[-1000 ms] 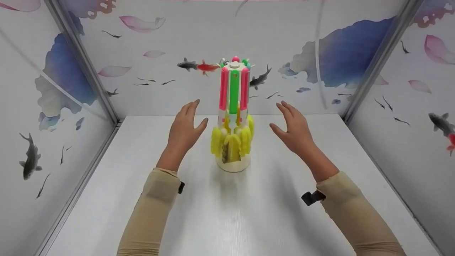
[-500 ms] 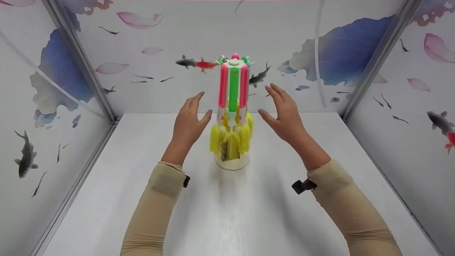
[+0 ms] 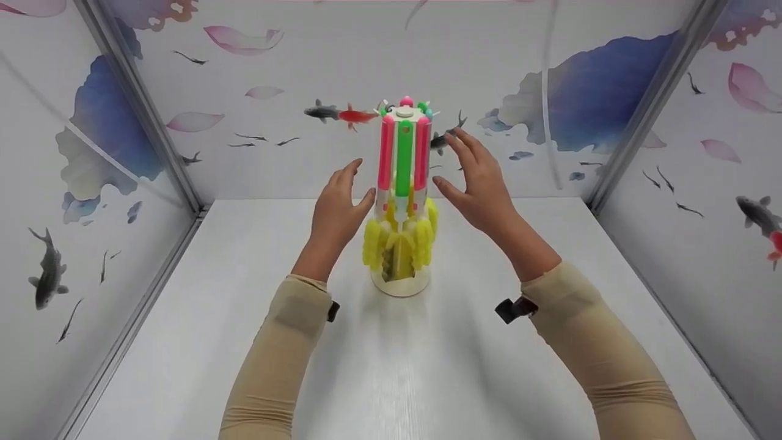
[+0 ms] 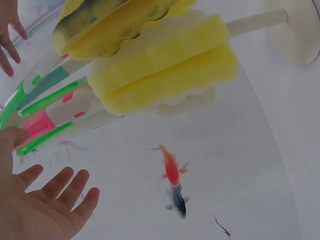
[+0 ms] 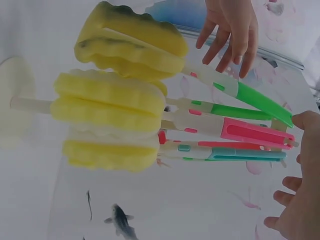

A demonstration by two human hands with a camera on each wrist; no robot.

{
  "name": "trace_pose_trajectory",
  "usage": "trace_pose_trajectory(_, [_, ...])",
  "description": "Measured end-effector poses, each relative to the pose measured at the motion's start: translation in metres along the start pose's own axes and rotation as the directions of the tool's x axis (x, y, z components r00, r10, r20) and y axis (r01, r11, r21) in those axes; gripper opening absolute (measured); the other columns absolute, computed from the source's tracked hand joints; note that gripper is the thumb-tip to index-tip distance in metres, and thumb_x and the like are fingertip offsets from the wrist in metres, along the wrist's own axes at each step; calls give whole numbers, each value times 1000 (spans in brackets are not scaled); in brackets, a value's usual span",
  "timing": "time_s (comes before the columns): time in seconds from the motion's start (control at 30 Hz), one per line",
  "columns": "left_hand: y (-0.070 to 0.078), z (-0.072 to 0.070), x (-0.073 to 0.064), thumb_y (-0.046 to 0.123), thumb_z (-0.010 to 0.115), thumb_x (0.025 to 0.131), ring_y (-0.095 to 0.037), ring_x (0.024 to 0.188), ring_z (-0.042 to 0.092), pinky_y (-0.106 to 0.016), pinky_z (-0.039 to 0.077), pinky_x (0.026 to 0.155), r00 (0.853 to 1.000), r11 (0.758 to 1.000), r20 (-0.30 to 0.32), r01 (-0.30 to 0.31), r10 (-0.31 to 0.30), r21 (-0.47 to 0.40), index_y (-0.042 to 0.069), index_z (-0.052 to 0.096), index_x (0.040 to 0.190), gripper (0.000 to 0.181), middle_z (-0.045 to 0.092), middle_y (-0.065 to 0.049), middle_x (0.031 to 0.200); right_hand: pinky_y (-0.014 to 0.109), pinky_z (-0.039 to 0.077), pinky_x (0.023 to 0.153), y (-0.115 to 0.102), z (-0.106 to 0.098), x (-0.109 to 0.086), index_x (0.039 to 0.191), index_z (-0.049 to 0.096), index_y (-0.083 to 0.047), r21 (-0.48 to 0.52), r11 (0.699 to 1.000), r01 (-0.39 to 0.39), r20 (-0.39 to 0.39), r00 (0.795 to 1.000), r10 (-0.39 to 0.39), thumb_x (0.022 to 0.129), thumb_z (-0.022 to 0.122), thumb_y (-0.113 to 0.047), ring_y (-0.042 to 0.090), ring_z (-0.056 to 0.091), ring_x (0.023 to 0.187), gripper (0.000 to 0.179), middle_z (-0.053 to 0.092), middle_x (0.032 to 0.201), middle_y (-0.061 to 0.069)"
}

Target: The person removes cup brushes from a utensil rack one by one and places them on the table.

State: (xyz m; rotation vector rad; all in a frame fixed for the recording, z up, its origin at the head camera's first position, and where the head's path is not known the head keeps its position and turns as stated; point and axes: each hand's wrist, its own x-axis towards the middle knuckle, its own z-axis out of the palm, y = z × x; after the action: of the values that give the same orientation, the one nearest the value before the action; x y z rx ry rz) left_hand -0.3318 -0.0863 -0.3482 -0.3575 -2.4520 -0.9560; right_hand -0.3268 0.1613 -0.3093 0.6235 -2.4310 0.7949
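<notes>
Several yellow sponge brushes hang heads-down on a white stand, between the left hand and the right hand.
Their pink and green handles stand just beside both thumbs, though contact cannot be told; each hand is empty, fingers spread and relaxed. Sponge heads and round base sit lower than the fingers, on a white table; tan sleeves cover the forearms below the hands, and beyond the fingertips rises a fish-painted wall.
</notes>
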Motion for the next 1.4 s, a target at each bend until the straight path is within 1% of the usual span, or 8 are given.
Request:
trace_pose_trajectory(0.23, [10,6,1,28,63,95,-22,115,56,-36,48,97,999,1000,23,23,-23,-8,12,43,146,57,55,-9,134,49,25,113,-3,-4,13,153,31,-22,-30,1000,9,15,1000,-9,96,59,-37,23,20,144,65,21,160,0])
trace_pose_trajectory(0.47, [11,13,0,29,65,95,-22,113,59,-36,49,95,999,1000,49,22,-21,-15,13,43,146,58,58,-9,129,48,24,114,-8,-4,25,154,30,-26,-52,998,24,11,1000,-24,95,59,-42,20,16,145,67,18,161,-4])
trace_pose_trajectory(0.7, [10,17,0,25,67,93,-22,110,60,-35,51,91,998,1000,68,16,-15,-1,13,43,146,59,60,-9,125,45,22,115,-13,2,33,153,31,-22,-73,996,42,24,999,-40,96,57,-43,21,20,144,66,20,160,-1])
trace_pose_trajectory(0.87, [12,22,-1,23,70,91,-22,105,61,-32,51,89,994,999,99,44,-41,-32,15,41,147,64,62,-6,119,43,26,113,-16,4,38,152,34,-22,-74,997,33,23,999,-32,95,61,-40,21,22,144,66,22,159,-1])
trace_pose_trajectory(0.97, [12,25,-2,22,71,90,-20,101,61,-30,52,87,991,997,116,64,-60,-36,16,40,148,66,63,-5,114,42,28,113,-17,5,38,151,37,-21,-79,996,38,7,999,-37,95,62,-38,22,25,143,64,25,159,0])
trace_pose_trajectory(1.17, [10,32,-4,24,71,90,-18,95,62,-29,52,84,987,994,124,103,-98,-33,17,40,148,66,65,-3,107,39,34,110,-18,8,38,150,39,-18,-103,992,78,-27,996,-81,95,63,-33,26,35,138,61,31,156,4])
trace_pose_trajectory(1.27, [9,34,-4,24,72,90,-17,93,62,-28,53,81,984,991,128,128,-121,-45,17,40,148,67,65,-2,104,40,31,111,-18,9,40,148,42,-17,-125,988,92,-43,994,-99,95,63,-32,26,35,138,59,35,154,5])
trace_pose_trajectory(1.4, [9,34,-6,22,72,90,-15,88,62,-28,53,78,985,990,109,139,-135,-32,16,40,148,67,65,-1,103,43,23,115,-21,10,46,145,47,-17,-129,987,91,-48,994,-98,95,62,-36,24,28,141,55,36,153,6])
